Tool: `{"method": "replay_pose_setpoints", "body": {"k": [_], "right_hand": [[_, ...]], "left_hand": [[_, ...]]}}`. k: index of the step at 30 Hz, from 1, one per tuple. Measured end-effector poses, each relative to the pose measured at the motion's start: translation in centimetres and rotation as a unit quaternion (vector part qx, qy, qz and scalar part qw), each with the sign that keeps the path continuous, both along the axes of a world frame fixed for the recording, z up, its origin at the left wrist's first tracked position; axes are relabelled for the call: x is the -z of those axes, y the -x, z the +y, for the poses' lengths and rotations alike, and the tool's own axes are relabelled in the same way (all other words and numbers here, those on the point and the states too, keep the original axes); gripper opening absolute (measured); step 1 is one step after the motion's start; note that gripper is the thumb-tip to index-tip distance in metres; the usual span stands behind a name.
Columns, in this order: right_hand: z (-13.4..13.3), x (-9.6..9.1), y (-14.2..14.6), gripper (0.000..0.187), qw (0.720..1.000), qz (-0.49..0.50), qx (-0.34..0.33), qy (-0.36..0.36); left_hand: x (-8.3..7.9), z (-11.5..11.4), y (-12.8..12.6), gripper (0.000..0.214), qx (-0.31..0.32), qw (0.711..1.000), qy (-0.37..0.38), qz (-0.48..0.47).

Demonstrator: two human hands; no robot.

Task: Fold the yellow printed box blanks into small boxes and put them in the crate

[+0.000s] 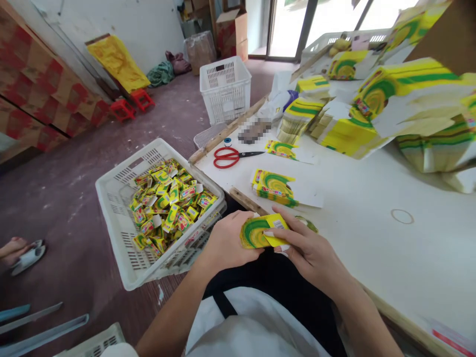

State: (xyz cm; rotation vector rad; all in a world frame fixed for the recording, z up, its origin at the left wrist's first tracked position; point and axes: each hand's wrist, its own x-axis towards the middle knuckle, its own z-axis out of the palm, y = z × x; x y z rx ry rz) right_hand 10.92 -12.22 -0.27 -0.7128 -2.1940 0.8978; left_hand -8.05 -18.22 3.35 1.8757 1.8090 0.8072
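Observation:
Both of my hands grip one small yellow-and-green printed carton [260, 232] just in front of the white table's near edge. My left hand [226, 243] wraps its left side. My right hand [307, 248] pinches its right side, fingers curled over the yellow flap. A short stack of flat cartons [274, 187] lies on the table [372, 213] just beyond my hands. To my left stands a white plastic crate [122, 218] filled with several folded small boxes [169, 203] of the same print.
Red-handled scissors [228, 156] lie near the table's left edge. Tall piles of flat printed sheets [372, 114] cover the far right of the table. An empty white basket [225, 88] stands on the floor behind. Another person's sandalled foot [22, 250] shows at the left edge.

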Motion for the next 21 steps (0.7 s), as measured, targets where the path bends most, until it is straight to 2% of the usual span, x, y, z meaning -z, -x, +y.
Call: {"method": "replay_pose_setpoints", "body": {"k": [3, 5, 7, 8, 9, 11, 12, 13, 14, 15, 17, 21], "right_hand": [[-0.2, -0.1, 1.0, 0.028, 0.998, 0.044, 0.032, 0.039], [-0.4, 0.0, 1.9, 0.043, 0.991, 0.084, 0.066, 0.078], [0.1, 0.1, 2.6, 0.064, 0.985, 0.110, 0.072, 0.115], [0.7, 0.1, 2.8, 0.070, 0.983, 0.112, 0.078, 0.123], [1.5, 0.2, 2.9, 0.071, 0.982, 0.105, 0.096, 0.123], [3.5, 0.3, 2.8, 0.062, 0.978, 0.060, 0.174, 0.096], [4.6, 0.4, 2.7, 0.057, 0.972, 0.020, 0.224, 0.074], [5.6, 0.5, 2.7, 0.053, 0.963, -0.027, 0.264, 0.050], [6.4, 0.7, 2.8, 0.050, 0.955, -0.079, 0.284, 0.027], [7.0, 0.9, 2.9, 0.048, 0.948, -0.126, 0.293, 0.005], [7.6, 1.4, 3.3, 0.043, 0.939, -0.189, 0.286, -0.029], [7.6, 2.2, 3.6, 0.041, 0.937, -0.181, 0.297, -0.044]], "left_hand": [[-0.3, 0.5, 0.0, 0.052, 0.000, 1.000, -0.005, -0.009], [-0.2, 0.7, 0.0, 0.053, -0.013, 0.999, -0.001, -0.052], [0.4, 0.9, 0.3, 0.053, -0.065, 0.983, -0.015, -0.169], [0.8, 1.0, 0.6, 0.051, -0.117, 0.960, -0.042, -0.251], [1.2, 1.1, 1.0, 0.049, -0.182, 0.919, -0.080, -0.342], [2.0, 1.5, 1.9, 0.045, -0.327, 0.791, -0.151, -0.495], [2.3, 1.7, 2.2, 0.044, -0.385, 0.727, -0.160, -0.545], [2.6, 1.8, 2.5, 0.042, -0.428, 0.678, -0.151, -0.578], [2.9, 2.0, 2.6, 0.038, -0.455, 0.649, -0.132, -0.596], [3.1, 2.1, 2.6, 0.033, -0.465, 0.638, -0.112, -0.603], [3.5, 2.0, 2.3, 0.026, -0.450, 0.651, -0.099, -0.603], [3.9, 1.6, 0.9, 0.036, -0.388, 0.685, -0.101, -0.608]]}}
